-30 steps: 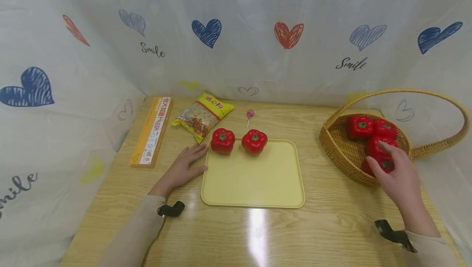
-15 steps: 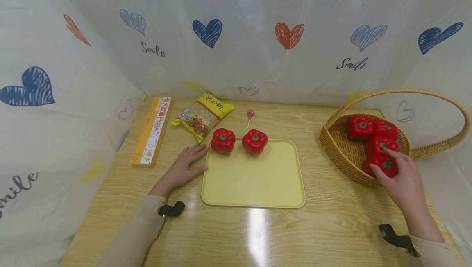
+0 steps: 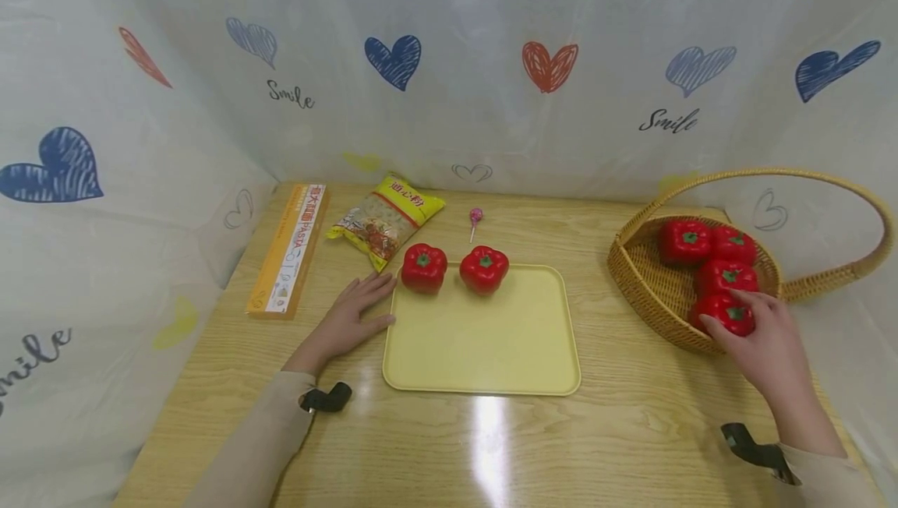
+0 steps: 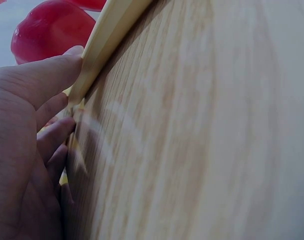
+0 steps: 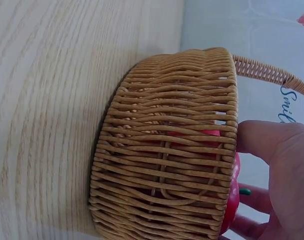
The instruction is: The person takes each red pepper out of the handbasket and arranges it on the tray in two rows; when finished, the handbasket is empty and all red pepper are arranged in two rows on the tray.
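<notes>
At frame right, my right hand [image 3: 772,343] has gripped the nearest red bell pepper [image 3: 722,314] in the wicker basket [image 3: 641,299], seemingly securing it, while my relaxed left hand [image 3: 351,313] touches the tray [image 3: 484,346].

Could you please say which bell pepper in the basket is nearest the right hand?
The frontmost red bell pepper, between the thumb and fingers of the right hand; the other three peppers sit farther back.

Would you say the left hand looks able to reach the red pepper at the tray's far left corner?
Probably yes: the left hand rests beside the tray, near that pepper, with only the low rim between.
</notes>
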The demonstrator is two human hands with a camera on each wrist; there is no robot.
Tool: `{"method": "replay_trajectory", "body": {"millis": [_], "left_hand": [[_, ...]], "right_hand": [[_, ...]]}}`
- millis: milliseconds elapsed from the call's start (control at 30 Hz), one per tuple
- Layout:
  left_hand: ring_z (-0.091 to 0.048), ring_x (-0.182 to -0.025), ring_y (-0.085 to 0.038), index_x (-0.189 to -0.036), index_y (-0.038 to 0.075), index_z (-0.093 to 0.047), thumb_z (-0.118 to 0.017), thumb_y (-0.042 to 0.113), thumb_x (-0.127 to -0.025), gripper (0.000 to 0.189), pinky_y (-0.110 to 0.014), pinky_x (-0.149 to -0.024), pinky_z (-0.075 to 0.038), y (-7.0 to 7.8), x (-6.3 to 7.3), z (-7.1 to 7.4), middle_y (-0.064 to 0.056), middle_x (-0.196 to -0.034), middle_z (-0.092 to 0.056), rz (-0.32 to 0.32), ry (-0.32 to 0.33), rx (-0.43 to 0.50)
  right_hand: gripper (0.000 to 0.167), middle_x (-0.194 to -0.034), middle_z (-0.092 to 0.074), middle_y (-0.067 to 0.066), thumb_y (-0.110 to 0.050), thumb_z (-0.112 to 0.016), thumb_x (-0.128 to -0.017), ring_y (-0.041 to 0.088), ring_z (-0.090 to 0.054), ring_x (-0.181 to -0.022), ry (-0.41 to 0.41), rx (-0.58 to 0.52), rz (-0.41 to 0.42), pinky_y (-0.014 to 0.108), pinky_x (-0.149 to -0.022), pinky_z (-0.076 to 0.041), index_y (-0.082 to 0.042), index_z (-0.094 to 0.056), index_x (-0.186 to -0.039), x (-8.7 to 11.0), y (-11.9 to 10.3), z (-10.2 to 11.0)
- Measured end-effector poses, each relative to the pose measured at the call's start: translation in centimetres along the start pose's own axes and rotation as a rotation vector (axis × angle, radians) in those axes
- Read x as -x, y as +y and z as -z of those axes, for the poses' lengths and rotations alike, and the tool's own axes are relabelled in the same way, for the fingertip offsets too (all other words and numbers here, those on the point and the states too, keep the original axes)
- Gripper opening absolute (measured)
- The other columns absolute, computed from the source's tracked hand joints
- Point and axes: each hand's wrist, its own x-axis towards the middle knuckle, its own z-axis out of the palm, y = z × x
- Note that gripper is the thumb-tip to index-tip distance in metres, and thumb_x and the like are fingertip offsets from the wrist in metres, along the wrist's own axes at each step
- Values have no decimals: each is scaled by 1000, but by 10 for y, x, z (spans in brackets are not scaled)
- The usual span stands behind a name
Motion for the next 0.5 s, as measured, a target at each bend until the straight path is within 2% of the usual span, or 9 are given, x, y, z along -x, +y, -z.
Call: {"method": "replay_trajectory", "body": {"millis": [200, 500], "left_hand": [[-19, -154, -33, -156, 11, -43, -69, 34, -97, 68, -49, -127, -4, 0, 1, 0, -10, -163, -35, 1, 1, 2], [-19, -154, -33, -155, 10, -43, -69, 33, -97, 68, -50, -127, -4, 0, 1, 0, -11, -163, -35, -7, 6, 4]], "right_hand": [[67, -135, -35, 47, -34, -68, -98, 62, -32, -123, -12, 25, -1, 79, -91, -35, 16, -47, -138, -3, -7, 0], [75, -142, -30, 46, -42, -65, -99, 64, -31, -126, -67, 2, 3, 82, -93, -33, 13, -43, -145, -11, -13, -6]]}}
